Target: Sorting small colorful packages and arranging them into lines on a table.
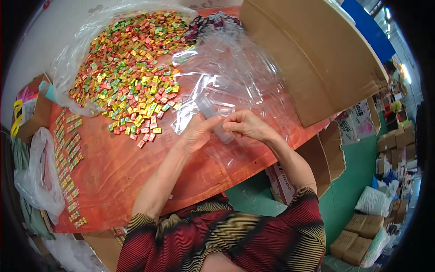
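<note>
My left hand [198, 131] and my right hand [249, 124] meet over the middle of the red table. Between them is a transparent plastic sleeve [207, 106], slanting from upper left to lower right. My left hand closes on its near side, while the fingertips of my right hand pinch at its right edge. Right behind them lies a loose pile of transparent plastic sleeves [240, 68]. Left of the hands spreads a big heap of small wrapped pieces [140, 81] in red, yellow, green and orange, on plastic sheeting.
Rows of the small pieces [68, 158] line the table's left edge. A tall cardboard sheet [312, 54] borders the right side, with an open carton [333, 152] below. A box [38, 106] and a plastic bag [45, 177] stand at left. Stacked cartons [358, 235] occupy the green floor.
</note>
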Available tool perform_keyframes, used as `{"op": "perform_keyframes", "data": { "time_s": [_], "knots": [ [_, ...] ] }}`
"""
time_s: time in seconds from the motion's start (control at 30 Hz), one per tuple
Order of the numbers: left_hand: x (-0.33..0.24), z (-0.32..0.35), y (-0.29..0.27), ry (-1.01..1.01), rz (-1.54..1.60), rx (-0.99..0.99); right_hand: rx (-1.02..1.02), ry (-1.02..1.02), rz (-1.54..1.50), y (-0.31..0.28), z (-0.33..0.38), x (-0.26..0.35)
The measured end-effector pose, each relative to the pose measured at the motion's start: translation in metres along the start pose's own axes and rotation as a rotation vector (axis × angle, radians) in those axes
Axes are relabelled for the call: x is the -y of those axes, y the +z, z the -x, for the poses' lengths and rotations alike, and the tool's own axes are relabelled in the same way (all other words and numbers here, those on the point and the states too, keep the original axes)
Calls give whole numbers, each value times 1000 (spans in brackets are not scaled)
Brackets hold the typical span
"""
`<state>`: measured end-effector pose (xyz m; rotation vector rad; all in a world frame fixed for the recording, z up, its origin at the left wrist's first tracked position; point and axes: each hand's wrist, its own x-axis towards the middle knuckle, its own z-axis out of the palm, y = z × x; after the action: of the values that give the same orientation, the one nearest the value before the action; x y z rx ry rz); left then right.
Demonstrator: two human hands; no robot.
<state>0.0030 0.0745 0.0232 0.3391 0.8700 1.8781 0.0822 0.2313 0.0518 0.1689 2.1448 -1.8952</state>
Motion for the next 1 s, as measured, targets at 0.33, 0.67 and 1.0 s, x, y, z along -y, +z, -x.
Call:
{"op": "perform_keyframes", "data": {
  "time_s": [0.33, 0.67, 1.0],
  "knots": [
    [-5, 3, -19, -50, 253, -183, -938, -506, 1262, -70, -51, 24],
    [3, 2, -29, 96, 76, -217, 17, -120, 139, 16, -34, 9],
    [-9, 2, -32, 10, 89, -204, -83, -261, 712, -13, -55, 15]
  ]
}}
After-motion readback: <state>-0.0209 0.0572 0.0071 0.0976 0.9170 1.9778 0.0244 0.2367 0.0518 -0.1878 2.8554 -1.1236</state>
